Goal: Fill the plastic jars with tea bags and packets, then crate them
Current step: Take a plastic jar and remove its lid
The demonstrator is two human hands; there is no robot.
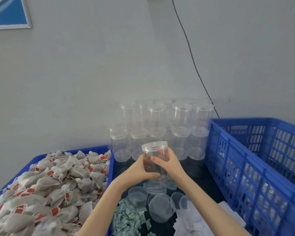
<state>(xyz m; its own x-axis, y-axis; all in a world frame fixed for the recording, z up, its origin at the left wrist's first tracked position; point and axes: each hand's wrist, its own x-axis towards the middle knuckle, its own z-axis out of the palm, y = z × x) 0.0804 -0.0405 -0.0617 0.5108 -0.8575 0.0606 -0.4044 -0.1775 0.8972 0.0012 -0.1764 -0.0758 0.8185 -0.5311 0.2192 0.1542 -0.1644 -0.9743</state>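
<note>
Both hands hold one empty clear plastic jar (pixel 156 151) with its lid on, upright above the dark table. My left hand (pixel 140 171) wraps the jar's left side and lower front. My right hand (pixel 169 161) grips its right side, fingers across the front. Behind it stand two stacked rows of several empty lidded jars (pixel 180 120) against the wall. A blue tray (pixel 99 148) on the left is heaped with tea bags (pixel 46 184) bearing red tags. Small grey-green packets (pixel 128 218) lie in a pile near the front.
A tall blue slatted crate (pixel 245 167) stands at the right. Loose clear lids and small cups (pixel 160 208) lie below the held jar. White paper (pixel 192 223) lies at the front right. A black cable (pixel 191 53) runs down the grey wall.
</note>
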